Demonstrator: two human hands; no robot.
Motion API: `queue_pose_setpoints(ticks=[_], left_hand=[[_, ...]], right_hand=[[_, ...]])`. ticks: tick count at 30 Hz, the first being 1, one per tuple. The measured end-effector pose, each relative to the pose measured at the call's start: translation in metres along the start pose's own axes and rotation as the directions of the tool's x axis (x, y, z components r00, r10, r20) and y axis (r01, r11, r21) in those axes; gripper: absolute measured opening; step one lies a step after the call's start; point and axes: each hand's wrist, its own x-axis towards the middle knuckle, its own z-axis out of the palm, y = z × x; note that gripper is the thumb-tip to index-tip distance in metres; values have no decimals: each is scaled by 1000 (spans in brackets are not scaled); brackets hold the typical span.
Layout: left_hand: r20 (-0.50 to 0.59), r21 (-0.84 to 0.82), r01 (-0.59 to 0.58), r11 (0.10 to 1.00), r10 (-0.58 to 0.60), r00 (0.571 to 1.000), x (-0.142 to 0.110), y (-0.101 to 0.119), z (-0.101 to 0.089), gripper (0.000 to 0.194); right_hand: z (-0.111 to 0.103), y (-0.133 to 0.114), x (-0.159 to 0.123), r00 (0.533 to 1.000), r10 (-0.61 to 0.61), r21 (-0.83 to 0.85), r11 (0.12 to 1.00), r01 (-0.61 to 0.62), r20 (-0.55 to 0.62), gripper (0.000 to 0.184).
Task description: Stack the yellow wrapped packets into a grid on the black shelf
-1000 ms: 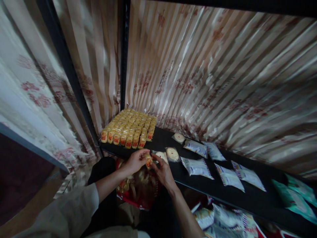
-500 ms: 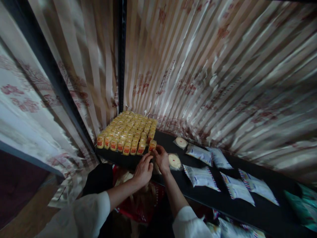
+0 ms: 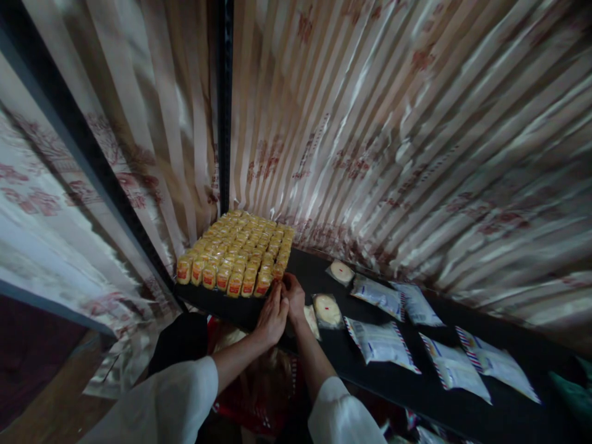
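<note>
A tight block of small yellow wrapped cakes (image 3: 235,246), with red labels on the front ends, stands in rows at the left end of a black shelf (image 3: 319,265). My right hand (image 3: 293,299) is closed on one wrapped cake (image 3: 278,270) at the block's front right corner; the fingers partly cover it. My left hand (image 3: 272,317) is stretched out beside it, fingertips touching the near end of that row and meeting my right fingers. Close to my right wrist lie a round flat cake (image 3: 327,310) in clear wrap and another pale packet (image 3: 311,322), partly hidden.
Another round wrapped cake (image 3: 341,272) lies farther back. Several white bags with striped edges (image 3: 383,342) lie to the right, and a green bag (image 3: 571,394) at the far right. A red basket (image 3: 245,407) is below the shelf. Patterned curtain (image 3: 361,154) and dark posts (image 3: 225,111) surround it.
The wrapped cake in my right hand has moved left against the block, closing the gap there. My left fingers have moved up to it. The view has shifted slightly.
</note>
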Motion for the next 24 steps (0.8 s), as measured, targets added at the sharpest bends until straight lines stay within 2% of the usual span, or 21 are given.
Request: queue_pose_setpoints(ticks=[6,14,20,24], left_hand=[[8,-44,38,998,-38,999,6,-6,1,57],[-24,26,42,999,-41,999,9,-6,2,56],[-29,82,47,996,-45,999,11,-5,0,53],[-30,100,20,995,-17,999,7,-6,0,49]], right_hand=[[6,3,2,997,-59,-40,998,57,-42,34],[10,9,5,998,-65,19,998,65,-14,32],[11,9,7,994,-109,-89,990,110,14,32],[1,3,-6,983,-177,-190,968,165,-52,38]])
